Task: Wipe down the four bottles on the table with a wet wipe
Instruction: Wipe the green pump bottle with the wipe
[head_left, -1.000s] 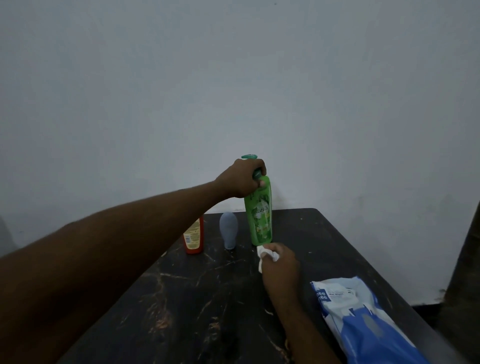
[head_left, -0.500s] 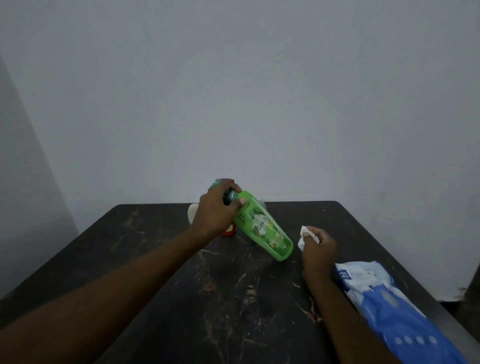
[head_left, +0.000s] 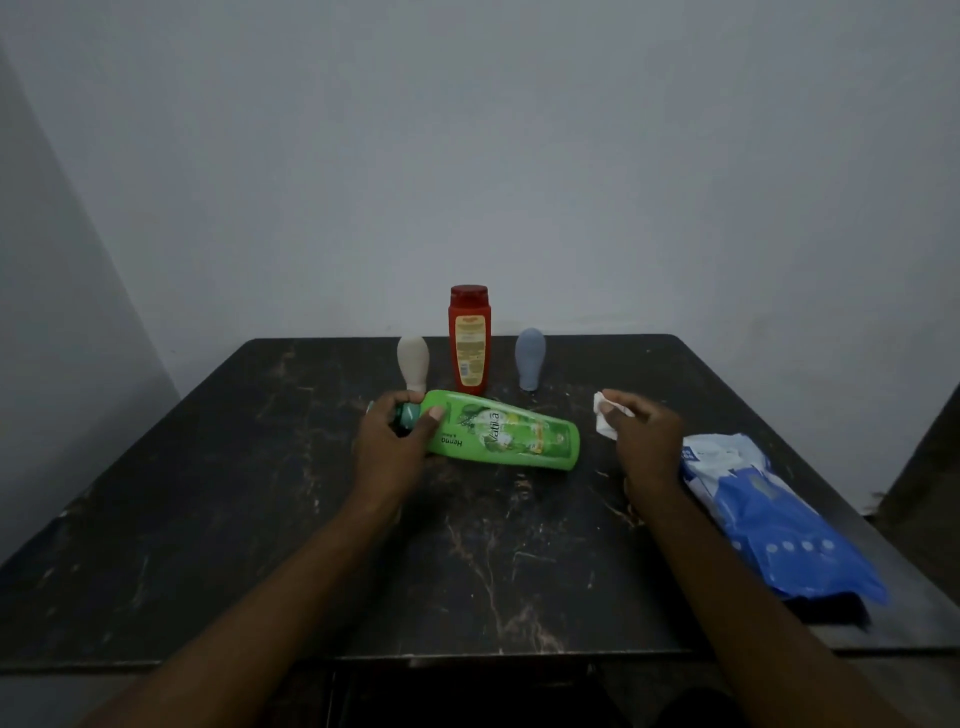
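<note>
A green bottle (head_left: 511, 434) lies on its side across the middle of the dark table (head_left: 208, 519), its cap end to the left. My left hand (head_left: 392, 441) grips it around the cap and neck. A white wet wipe (head_left: 602, 418) is pinched in my right hand (head_left: 641, 434), just right of the bottle's base and apart from it. Behind stand a red bottle (head_left: 469, 340), a small cream bottle (head_left: 413, 361) to its left and a small grey bottle (head_left: 530, 358) to its right, all upright.
A blue and white pack of wet wipes (head_left: 769, 514) lies at the table's right edge, close to my right forearm. A pale wall rises right behind the table. A dark object stands off the table at the far right.
The green bottle went from upright, to tilted, to lying flat on the table, still in my left hand. My right hand with the wipe moved from its base off to the right.
</note>
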